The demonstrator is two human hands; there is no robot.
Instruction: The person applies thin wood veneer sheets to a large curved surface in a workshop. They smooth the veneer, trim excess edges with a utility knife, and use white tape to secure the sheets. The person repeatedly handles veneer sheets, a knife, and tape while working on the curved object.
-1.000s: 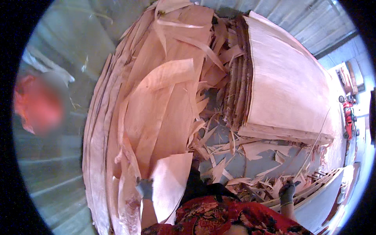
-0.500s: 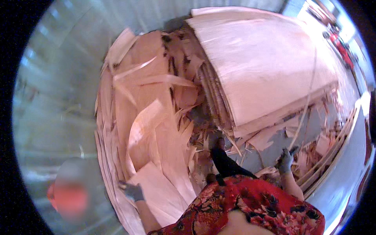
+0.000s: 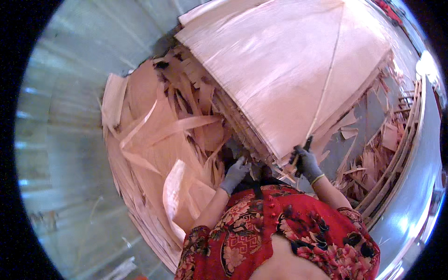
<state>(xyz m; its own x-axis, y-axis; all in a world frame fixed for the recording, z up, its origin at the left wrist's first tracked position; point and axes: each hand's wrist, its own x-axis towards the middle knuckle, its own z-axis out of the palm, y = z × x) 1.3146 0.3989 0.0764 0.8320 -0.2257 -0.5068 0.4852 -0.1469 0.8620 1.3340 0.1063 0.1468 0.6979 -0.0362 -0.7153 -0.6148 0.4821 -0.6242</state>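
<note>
My right hand (image 3: 304, 162), in a grey glove with dark fingers, is closed round the lower end of a long thin wooden stick (image 3: 326, 84). The stick slants up and away across a tall stack of pale wood veneer sheets (image 3: 280, 70). My left hand (image 3: 236, 174), also gloved, is in front of my body near the stack's close corner. Its fingers look loosely bent and apart, with nothing seen in them. Left of that hand lies a heap of torn veneer (image 3: 154, 126), with a curled strip (image 3: 173, 189) on it.
Broken veneer scraps (image 3: 368, 158) litter the floor right of the stack. Long boards and a pale panel (image 3: 410, 182) stand along the right side. A smooth grey surface (image 3: 70, 140) spans the left. A red machine (image 3: 388, 11) shows at the far right.
Both hands have come inward and forward: the left from over the torn veneer, the right from the right side toward the stack's corner. The stick now lies across the stack. My view has shifted.
</note>
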